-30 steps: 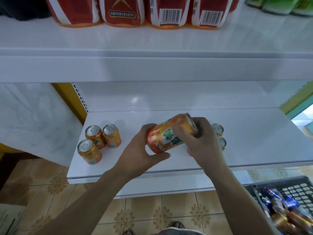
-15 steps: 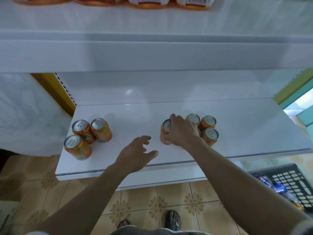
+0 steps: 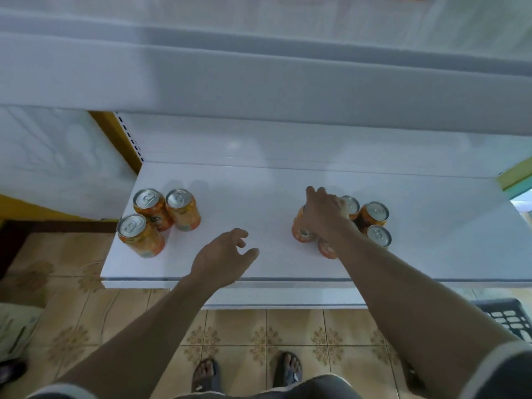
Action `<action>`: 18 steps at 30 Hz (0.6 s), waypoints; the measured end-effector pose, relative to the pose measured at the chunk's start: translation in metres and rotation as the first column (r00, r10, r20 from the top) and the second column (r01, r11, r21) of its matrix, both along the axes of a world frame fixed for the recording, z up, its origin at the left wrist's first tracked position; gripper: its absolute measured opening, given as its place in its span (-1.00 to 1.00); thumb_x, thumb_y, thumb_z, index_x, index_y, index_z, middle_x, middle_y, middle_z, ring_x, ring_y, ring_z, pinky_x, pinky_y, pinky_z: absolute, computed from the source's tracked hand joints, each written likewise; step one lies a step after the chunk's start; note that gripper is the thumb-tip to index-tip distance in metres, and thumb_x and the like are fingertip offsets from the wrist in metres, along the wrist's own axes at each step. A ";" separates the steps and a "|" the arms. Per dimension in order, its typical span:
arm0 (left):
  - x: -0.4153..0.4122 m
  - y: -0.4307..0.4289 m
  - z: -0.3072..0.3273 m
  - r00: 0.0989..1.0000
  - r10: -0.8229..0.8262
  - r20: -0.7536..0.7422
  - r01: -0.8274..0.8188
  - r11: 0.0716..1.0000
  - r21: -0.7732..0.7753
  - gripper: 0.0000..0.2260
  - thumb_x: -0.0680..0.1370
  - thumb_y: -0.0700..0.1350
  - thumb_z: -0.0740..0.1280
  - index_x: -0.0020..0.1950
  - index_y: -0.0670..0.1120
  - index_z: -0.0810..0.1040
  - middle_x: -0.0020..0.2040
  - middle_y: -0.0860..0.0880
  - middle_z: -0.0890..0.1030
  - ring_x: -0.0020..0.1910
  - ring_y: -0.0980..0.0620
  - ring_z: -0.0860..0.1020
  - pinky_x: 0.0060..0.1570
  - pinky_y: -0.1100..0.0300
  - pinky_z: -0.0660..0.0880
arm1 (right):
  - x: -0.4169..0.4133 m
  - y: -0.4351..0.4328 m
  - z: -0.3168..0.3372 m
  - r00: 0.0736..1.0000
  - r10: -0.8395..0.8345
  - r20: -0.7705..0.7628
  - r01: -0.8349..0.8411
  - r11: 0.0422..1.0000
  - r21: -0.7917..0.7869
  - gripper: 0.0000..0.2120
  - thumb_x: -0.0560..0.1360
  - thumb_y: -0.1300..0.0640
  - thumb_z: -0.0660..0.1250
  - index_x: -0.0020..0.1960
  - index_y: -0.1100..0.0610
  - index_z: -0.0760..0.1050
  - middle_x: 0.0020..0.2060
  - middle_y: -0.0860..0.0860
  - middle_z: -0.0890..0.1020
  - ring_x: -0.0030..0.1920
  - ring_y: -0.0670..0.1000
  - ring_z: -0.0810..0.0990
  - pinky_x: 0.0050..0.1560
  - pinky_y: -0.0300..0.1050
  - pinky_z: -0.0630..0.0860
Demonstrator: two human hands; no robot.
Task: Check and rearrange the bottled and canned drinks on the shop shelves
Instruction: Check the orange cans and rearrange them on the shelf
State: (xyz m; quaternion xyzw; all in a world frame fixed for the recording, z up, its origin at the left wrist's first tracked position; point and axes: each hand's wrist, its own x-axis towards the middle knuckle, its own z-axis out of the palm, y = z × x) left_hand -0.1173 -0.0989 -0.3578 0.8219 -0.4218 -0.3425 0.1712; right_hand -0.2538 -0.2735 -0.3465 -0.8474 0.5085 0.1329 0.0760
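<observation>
Far left: a yellow shelf upright (image 3: 113, 136) stands at the upper left, at the end of the white metal shelf (image 3: 259, 197).
Left cluster: three upright orange aluminium cans with silver pull-tab tops (image 3: 182, 210) stand near the shelf's left end. They are packed close together, and one sits nearer the front edge.
Left hand: my left hand (image 3: 223, 256) hovers in the lower middle of the frame, just above the shelf's front edge. Its fingers are loosely spread and slightly bent and it holds nothing. It is well apart from both groups of cans.
Floor: patterned beige floor tiles (image 3: 259, 332) run along the bottom of the frame, with two feet in dark sandals (image 3: 205, 375) at bottom centre.
Right hand: my right hand (image 3: 324, 214) is right of centre, on top of one upright orange drink can (image 3: 300, 231). Its fingers are curled over the top, gripping the can, which stands on the shelf.
Right cluster: four more orange cans (image 3: 374, 213) crowd just beside the gripped one. Two are behind it, one is to the front right, and one is partly hidden under my wrist.
Lower right: the corner of a black plastic crate (image 3: 509, 321) shows at the frame edge. I cannot see what is in it.
</observation>
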 end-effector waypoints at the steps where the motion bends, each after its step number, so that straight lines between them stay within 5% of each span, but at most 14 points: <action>1: 0.004 0.004 0.000 1.000 0.016 -0.005 -0.016 1.000 0.004 -0.57 0.59 0.17 0.30 0.43 0.08 0.41 0.30 0.12 0.54 0.03 0.12 0.57 0.01 0.20 0.46 | 0.009 0.004 0.005 0.999 0.014 0.031 -0.014 1.000 -0.014 -0.49 0.56 -0.02 0.35 0.41 0.15 0.31 0.23 0.11 0.50 0.18 0.19 0.58 0.03 0.02 0.46; 6: 0.038 0.035 -0.003 0.989 0.149 0.007 -0.149 0.989 -0.023 -0.55 0.57 0.19 0.31 0.43 0.09 0.40 0.31 0.12 0.53 0.21 0.10 0.52 0.22 0.09 0.50 | 0.088 0.047 0.008 0.957 0.076 0.279 -0.107 0.990 0.095 -0.40 0.54 -0.09 0.38 0.51 0.04 0.29 0.35 0.04 0.49 0.30 0.16 0.54 0.21 -0.01 0.44; 14: 0.094 0.095 0.002 0.948 0.316 -0.041 -0.318 0.946 -0.059 -0.59 0.58 0.16 0.34 0.39 0.09 0.43 0.17 0.17 0.51 0.13 0.16 0.48 0.10 0.22 0.45 | 0.203 0.086 -0.037 0.885 -0.013 0.466 -0.186 0.907 0.379 -0.01 0.38 0.02 0.56 0.62 0.06 0.05 0.52 0.10 0.27 0.49 0.15 0.33 0.35 0.09 0.42; 16: 0.100 0.104 0.000 0.952 0.303 -0.032 -0.305 0.951 -0.054 -0.60 0.58 0.16 0.33 0.38 0.10 0.43 0.14 0.20 0.49 0.13 0.17 0.48 -0.01 0.29 0.40 | 0.217 0.089 -0.048 0.878 -0.032 0.477 -0.171 0.911 0.376 -0.18 0.35 0.07 0.53 0.52 0.06 0.24 0.41 0.10 0.43 0.37 0.16 0.47 0.21 0.05 0.51; 18: 0.103 0.110 -0.001 0.957 0.287 -0.029 -0.289 0.955 -0.063 -0.62 0.58 0.17 0.33 0.36 0.11 0.44 0.13 0.21 0.50 0.11 0.19 0.49 -0.14 0.38 0.37 | 0.220 0.091 -0.053 0.866 -0.014 0.500 -0.151 0.946 0.288 -0.47 0.30 0.05 0.49 0.23 0.06 0.44 0.09 0.04 0.61 0.06 0.13 0.63 -0.07 -0.04 0.55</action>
